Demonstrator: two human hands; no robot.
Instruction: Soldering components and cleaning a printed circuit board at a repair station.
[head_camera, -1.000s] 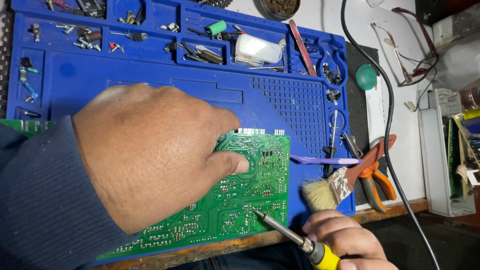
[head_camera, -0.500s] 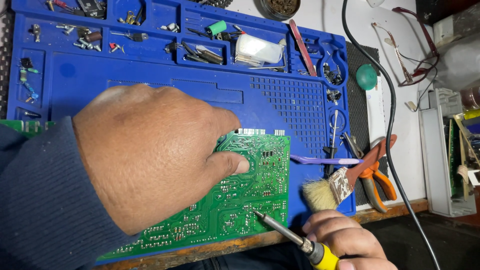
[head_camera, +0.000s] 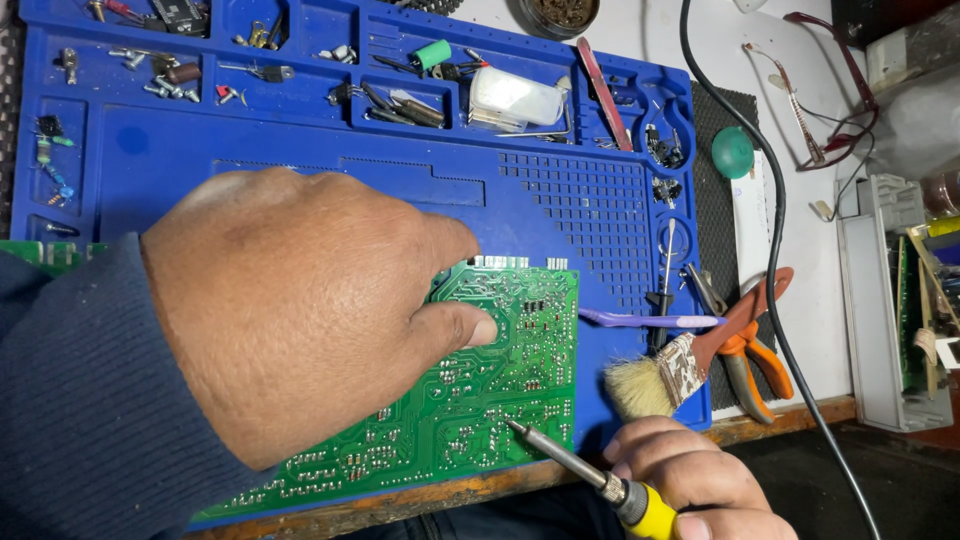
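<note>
Here, the left hand (head_camera: 300, 310) lies flat on a green circuit board (head_camera: 470, 400), fingers pressed together, thumb tip pushing down near the board's middle. The board rests on a blue work mat (head_camera: 330, 150) at the desk's front edge. The right hand (head_camera: 690, 480) is closed around the yellow handle of a soldering iron (head_camera: 580, 468); the iron's tip touches the board near its lower right corner. Just beside the board lie a paintbrush (head_camera: 660, 375), orange-handled pliers (head_camera: 750, 345) and purple tweezers (head_camera: 640, 320). The mat's upper compartments hold screws and small parts. A black cable (head_camera: 775, 250) crosses the white desk (head_camera: 650, 40) at right, near eyeglasses (head_camera: 810, 80).
</note>
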